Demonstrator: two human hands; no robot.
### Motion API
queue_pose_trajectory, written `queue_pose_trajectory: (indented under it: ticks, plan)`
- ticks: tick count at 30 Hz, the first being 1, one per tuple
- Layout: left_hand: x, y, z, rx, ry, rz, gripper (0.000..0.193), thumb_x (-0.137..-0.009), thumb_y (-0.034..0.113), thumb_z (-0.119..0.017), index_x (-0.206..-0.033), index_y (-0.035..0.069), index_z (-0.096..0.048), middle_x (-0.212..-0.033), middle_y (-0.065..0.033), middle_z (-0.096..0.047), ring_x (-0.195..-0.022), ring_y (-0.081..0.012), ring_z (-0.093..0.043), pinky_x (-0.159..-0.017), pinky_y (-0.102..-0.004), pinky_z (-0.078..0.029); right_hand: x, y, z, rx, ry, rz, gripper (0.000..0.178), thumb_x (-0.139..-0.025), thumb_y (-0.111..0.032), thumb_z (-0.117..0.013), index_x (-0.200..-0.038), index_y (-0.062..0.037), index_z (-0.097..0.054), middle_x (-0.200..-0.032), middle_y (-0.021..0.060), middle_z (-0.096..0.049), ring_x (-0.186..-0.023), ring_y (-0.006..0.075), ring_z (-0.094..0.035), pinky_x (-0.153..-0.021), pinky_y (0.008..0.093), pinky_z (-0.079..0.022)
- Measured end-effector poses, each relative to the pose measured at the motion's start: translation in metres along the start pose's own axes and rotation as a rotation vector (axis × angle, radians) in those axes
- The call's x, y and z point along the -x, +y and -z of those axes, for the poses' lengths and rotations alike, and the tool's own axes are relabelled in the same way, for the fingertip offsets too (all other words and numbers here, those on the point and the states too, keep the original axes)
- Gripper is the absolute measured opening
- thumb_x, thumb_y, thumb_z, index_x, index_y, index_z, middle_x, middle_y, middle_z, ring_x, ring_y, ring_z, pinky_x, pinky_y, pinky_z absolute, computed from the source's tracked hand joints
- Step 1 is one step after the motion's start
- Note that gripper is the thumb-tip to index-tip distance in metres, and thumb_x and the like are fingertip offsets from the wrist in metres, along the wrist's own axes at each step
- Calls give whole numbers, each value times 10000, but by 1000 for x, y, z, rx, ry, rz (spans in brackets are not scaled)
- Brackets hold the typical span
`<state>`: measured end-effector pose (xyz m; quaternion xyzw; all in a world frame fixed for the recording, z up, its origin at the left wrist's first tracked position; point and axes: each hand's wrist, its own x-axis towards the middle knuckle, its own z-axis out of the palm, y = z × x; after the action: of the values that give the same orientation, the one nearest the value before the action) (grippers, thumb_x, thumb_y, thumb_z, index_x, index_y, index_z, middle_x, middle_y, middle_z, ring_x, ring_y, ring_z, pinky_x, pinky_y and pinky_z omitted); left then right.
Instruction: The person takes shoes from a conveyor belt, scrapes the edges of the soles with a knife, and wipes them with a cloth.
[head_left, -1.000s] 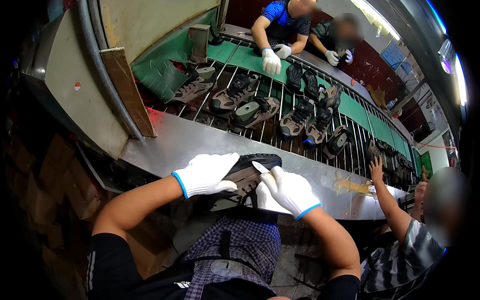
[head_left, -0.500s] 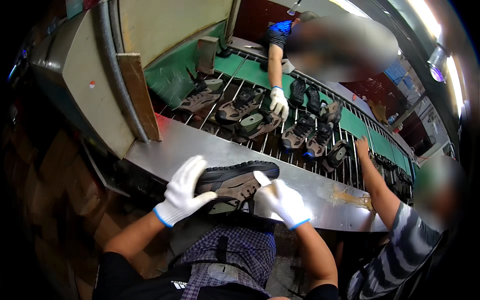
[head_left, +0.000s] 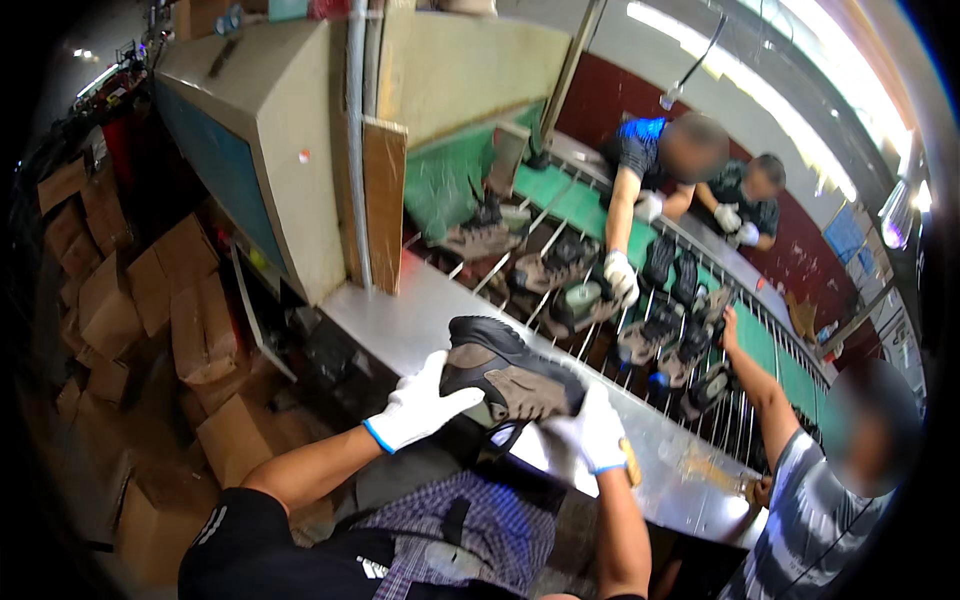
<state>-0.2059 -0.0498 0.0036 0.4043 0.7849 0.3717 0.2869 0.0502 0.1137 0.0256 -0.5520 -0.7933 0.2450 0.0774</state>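
A brown-and-black hiking shoe (head_left: 522, 385) lies on its side between my hands, above the near edge of the metal ledge. Its dark sole faces away from me and its laces hang toward me. My left hand (head_left: 418, 408), in a white glove with a blue cuff, grips one end with the thumb along the near side. At the other end my right hand (head_left: 592, 432), gloved alike and slightly blurred, closes round the shoe; its fingertips are partly hidden. A yellowish-brown piece (head_left: 631, 462) shows beside my right wrist; I cannot tell whether I hold it.
Beyond the metal ledge (head_left: 385, 325), several similar shoes stand on a rod conveyor (head_left: 570, 330). A co-worker's gloved hand (head_left: 620, 280) touches one; another's bare hand (head_left: 730, 328) reaches in from the right. A cream machine housing (head_left: 300, 130) stands left, with cardboard boxes (head_left: 205, 320) below.
The shoe has turned, its right end now lower. My right hand has moved from its side onto that end, and my left has closed on the other. The right co-worker's hand reaches farther in.
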Motion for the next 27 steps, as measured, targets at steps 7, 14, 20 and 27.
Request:
queue_pose_trajectory:
  ticks: [7, 14, 20, 27]
  plan:
    - [-21, 107, 23, -3, 146, -664, 817, -861, 367, -930, -1509, 1, -594, -1299, -262, -754, -1157, -359, -777, -1025, -431, -607, -14, -26, 41, -729, 180, 521, 537, -1017, -168, -695, -1512, -2, -573, -1482, 171, -634, -1351, 280, -628, -1179, 388, -472]
    - [-16, 146, -42, 70, 130, -974, 743, -848, 268, -916, -1409, -115, -614, -1161, -313, -756, -1049, -436, -781, -928, -465, -623, -39, 6, 33, -975, 642, 456, 382, -1160, -223, -473, -1410, 11, -642, -1381, 150, -684, -1286, 262, -643, -1145, 377, -479]
    - [19, 165, -62, -72, -24, -1229, 706, -763, 313, -963, -1279, -65, -664, -1058, -242, -733, -875, -401, -743, -800, -453, -615, 64, 62, 60, -556, 645, 395, 539, -1147, -349, -547, -1520, 40, -543, -1480, 206, -622, -1373, 319, -607, -1197, 424, -454]
    - [62, 162, -99, -95, -300, -1526, 577, -691, 272, -866, -1151, -32, -697, -1063, -233, -700, -862, -360, -700, -816, -419, -593, 175, 89, 60, -464, 415, -80, 500, -1069, -257, -651, -1477, 25, -584, -1361, 210, -702, -1264, 322, -686, -1115, 414, -519]
